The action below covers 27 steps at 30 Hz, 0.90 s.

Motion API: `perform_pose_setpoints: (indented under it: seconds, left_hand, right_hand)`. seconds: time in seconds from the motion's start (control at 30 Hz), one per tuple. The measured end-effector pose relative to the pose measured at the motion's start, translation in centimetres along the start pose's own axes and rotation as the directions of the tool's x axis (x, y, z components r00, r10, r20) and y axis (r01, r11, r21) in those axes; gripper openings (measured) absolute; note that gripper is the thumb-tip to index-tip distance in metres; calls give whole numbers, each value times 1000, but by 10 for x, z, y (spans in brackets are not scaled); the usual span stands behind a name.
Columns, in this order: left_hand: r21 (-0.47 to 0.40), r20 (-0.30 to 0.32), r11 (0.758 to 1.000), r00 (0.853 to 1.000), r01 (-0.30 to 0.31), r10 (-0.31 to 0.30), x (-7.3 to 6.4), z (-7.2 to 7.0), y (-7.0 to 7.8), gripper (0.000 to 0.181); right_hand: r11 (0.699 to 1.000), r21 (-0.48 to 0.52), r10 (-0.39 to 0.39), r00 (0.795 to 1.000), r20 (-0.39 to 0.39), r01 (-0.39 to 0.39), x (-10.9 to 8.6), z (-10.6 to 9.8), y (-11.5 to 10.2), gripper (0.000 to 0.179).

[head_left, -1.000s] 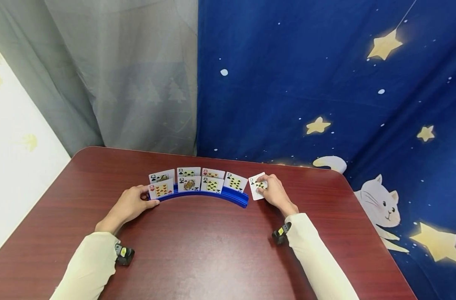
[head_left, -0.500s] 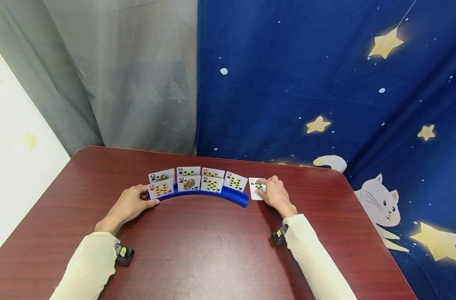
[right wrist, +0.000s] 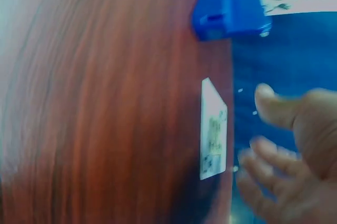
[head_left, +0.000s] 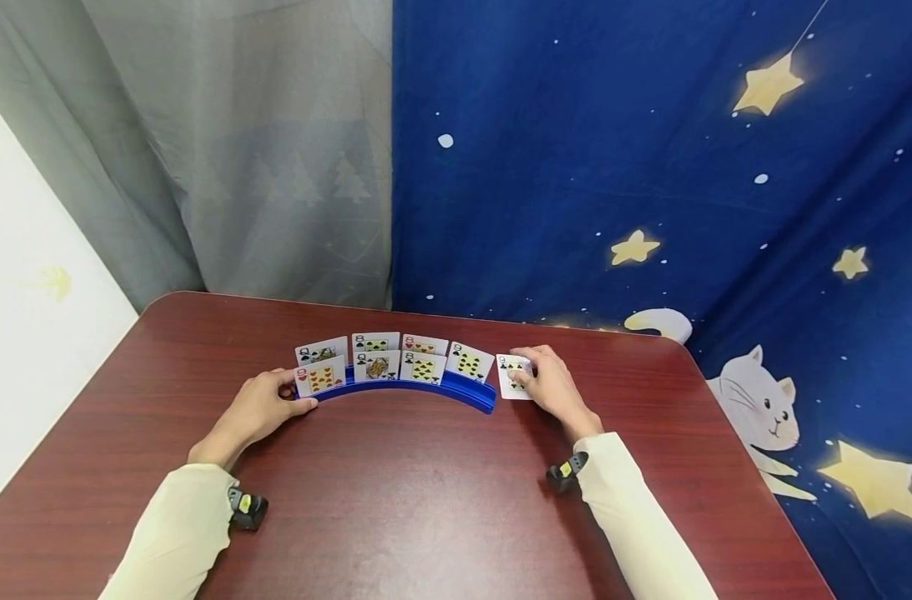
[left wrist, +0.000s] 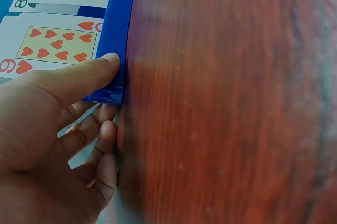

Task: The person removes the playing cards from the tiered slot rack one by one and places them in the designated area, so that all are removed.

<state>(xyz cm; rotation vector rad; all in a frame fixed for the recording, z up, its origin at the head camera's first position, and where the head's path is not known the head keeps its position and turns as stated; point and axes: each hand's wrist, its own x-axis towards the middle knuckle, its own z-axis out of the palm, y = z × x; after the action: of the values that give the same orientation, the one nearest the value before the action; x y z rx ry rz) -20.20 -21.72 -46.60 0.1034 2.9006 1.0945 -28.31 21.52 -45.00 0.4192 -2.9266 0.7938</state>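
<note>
My left hand (head_left: 261, 410) pinches the left end of a curved blue card holder (head_left: 467, 395); in the left wrist view the thumb lies on its front edge and the fingers are behind. Playing cards stand in it in two rows, among them a nine of hearts (left wrist: 55, 45) beside that thumb and a queen of clubs (head_left: 377, 367). Just off the holder's right end, a nine of a black suit (head_left: 505, 385) lies face up on the table. Over its right edge hovers my right hand (head_left: 555, 387), its fingers spread and apart from the card in the right wrist view (right wrist: 214, 129).
The dark red wooden table (head_left: 426, 492) extends toward me in front of the holder. Behind its far edge hang a grey curtain (head_left: 276, 167) and a blue curtain (head_left: 538, 167) with stars.
The card by my right hand has turned from tilted to nearly straight and lies flat. My right fingers have come off it. The left hand stays on the holder.
</note>
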Motion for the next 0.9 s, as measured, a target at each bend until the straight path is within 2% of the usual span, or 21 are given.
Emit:
perform_pose_setpoints:
  seconds: [0.1, 0.17, 0.23, 0.4, 0.6, 0.7, 0.8, 0.9]
  left_hand:
    - [0, -6, 1000, 1000, -1, 1, 0, -1, -1, 51]
    - [-2, -9, 1000, 1000, -1, 1, 0, -1, -1, 51]
    - [-4, -10, 1000, 1000, 2, -2, 0, -1, -1, 50]
    - [-5, -9, 1000, 1000, -1, 1, 0, 1, -1, 50]
    - [-3, -9, 1000, 1000, -1, 1, 0, 2, -1, 51]
    - [-3, -9, 1000, 1000, -2, 2, 1, 2, -1, 51]
    - [-3, -8, 1000, 1000, -4, 4, 1, 2, -1, 50]
    - [-1, -10, 1000, 1000, -6, 6, 1, 1, -1, 50]
  right_hand:
    - [980, 184, -86, 996, 26, 80, -1, -2, -6, 39]
    - [950, 296, -117, 992, 49, 98, -2, -2, -11, 36]
    - [924, 367, -136, 989, 56, 106, -3, -3, -17, 32]
    - [901, 421, -139, 990, 40, 109, -4, -3, -28, 21]
    - [905, 405, -149, 989, 14, 131, -4, 0, -36, 6]
    - [907, 390, -164, 986, -14, 156, -4, 1, -38, 5]
    - [884, 449, -132, 991, -20, 127, -3, -1, -39, 8]
    - [836, 545, -82, 997, 4, 67, -3, -3, -39, 9]
